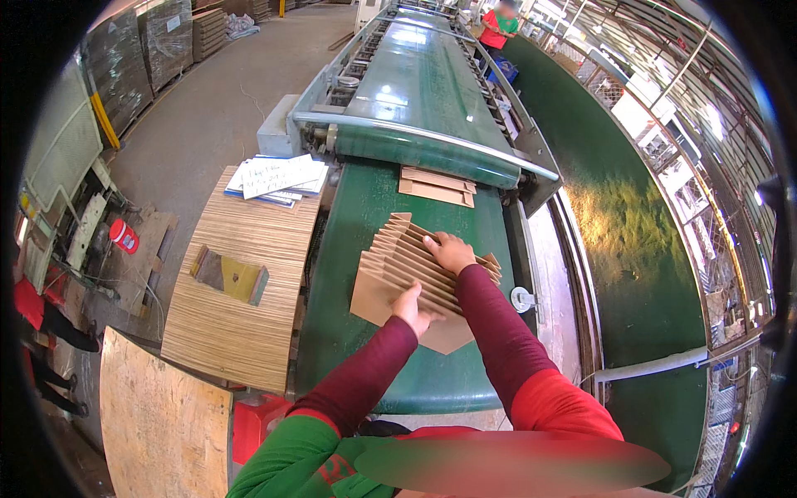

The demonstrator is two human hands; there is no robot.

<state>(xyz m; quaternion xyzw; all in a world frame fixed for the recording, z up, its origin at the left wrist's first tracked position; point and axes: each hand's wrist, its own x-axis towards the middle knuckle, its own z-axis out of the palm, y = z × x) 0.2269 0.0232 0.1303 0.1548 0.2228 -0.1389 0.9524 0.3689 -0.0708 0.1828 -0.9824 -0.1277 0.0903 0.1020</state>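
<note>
A fanned batch of flat brown cardboard blanks (378, 290) lies on the green conveyor belt (349, 241) before me, their edges overlapping in ridges. My left hand (413, 311) is at the near side of the batch, its thumb against an edge and its fingers pointing right; it is slightly blurred. Across the upper right part of the ridges my right hand (451, 253) grips the blanks, thumb toward the left. Its fingertips are partly hidden among the edges. Farther up the belt, a small pile of cardboard pieces (436, 187) lies just before the roller.
A metal bar (415, 129) and a green roller (423, 153) cross the belt ahead. On the left, a wood-grain board (237, 324) bears papers (278, 176) and a yellow-brown block (232, 276). Another person (498, 29) stands far right beside the machine. A second green belt (614, 241) runs at right.
</note>
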